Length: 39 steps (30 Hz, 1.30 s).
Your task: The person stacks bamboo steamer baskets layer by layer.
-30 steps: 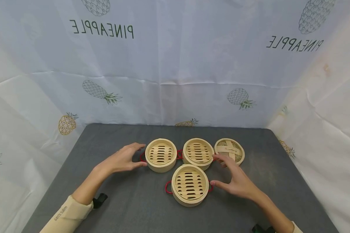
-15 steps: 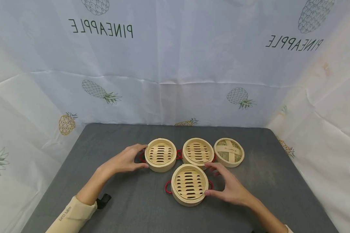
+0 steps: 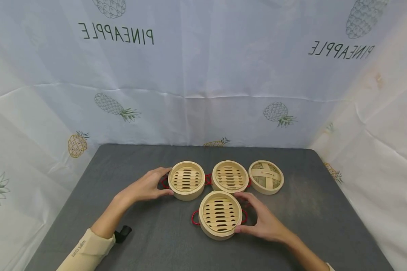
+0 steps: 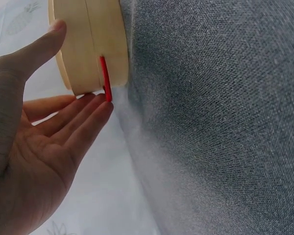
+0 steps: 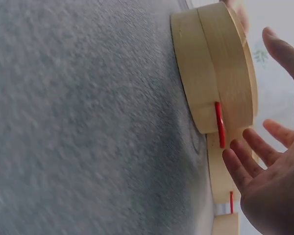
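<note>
A bamboo steamer basket (image 3: 186, 180) with slatted base and red side handles stands at the left of a row. My left hand (image 3: 148, 185) spreads around its left side, thumb and fingertips touching or nearly touching the wall, the fingers mostly straight. In the left wrist view the fingertips lie by the red handle (image 4: 106, 78). A second steamer basket (image 3: 230, 176) sits to the right, and a third, nearer steamer basket (image 3: 220, 216) stands in front. My right hand (image 3: 262, 220) is at its right side, fingers spread; the right wrist view shows a gap between the thumb and the nearer basket (image 5: 213, 68).
A round woven bamboo lid (image 3: 266, 177) lies at the right end of the row. The baskets stand close together on a dark grey tabletop (image 3: 156, 244). White pineapple-print cloth (image 3: 203, 75) hangs behind and at both sides.
My right hand has moved left and nearer, from beside the lid to the right side of the front basket. My left hand has edged slightly toward the left basket. The baskets stay in place.
</note>
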{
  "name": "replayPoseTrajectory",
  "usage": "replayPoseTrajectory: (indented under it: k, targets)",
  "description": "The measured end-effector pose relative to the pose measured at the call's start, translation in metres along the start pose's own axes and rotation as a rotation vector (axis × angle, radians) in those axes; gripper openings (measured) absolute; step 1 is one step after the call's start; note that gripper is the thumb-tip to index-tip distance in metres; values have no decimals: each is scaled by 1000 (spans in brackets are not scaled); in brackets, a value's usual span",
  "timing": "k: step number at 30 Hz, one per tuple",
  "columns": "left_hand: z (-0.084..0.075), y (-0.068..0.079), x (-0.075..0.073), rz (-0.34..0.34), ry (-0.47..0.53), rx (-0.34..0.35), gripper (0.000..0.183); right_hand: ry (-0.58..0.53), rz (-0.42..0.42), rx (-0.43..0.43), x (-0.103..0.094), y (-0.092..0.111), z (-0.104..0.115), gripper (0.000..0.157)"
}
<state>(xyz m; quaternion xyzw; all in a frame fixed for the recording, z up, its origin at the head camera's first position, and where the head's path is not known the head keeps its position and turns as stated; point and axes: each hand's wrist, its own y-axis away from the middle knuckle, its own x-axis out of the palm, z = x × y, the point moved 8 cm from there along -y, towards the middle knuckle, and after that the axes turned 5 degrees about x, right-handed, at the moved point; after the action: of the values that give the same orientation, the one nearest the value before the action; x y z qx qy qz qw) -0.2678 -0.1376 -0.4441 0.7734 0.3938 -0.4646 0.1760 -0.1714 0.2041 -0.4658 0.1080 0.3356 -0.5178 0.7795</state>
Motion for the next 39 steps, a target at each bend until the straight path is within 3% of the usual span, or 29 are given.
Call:
replayPoseTrajectory:
  k: [10,22,34,39]
  targets:
    - [1,-2,-1,-8,15,-5,84,5,-15,25,11,1,-2,106]
    - [3,-3,-1,-12,44,-22,81,139,-70,63,20,4,-1,123]
    - [3,-4,-2,-17,48,-22,81,125,-106,143,33,1,1,135]
    - [4,-4,-1,-10,47,-25,82,136,-128,150,35,1,3,133]
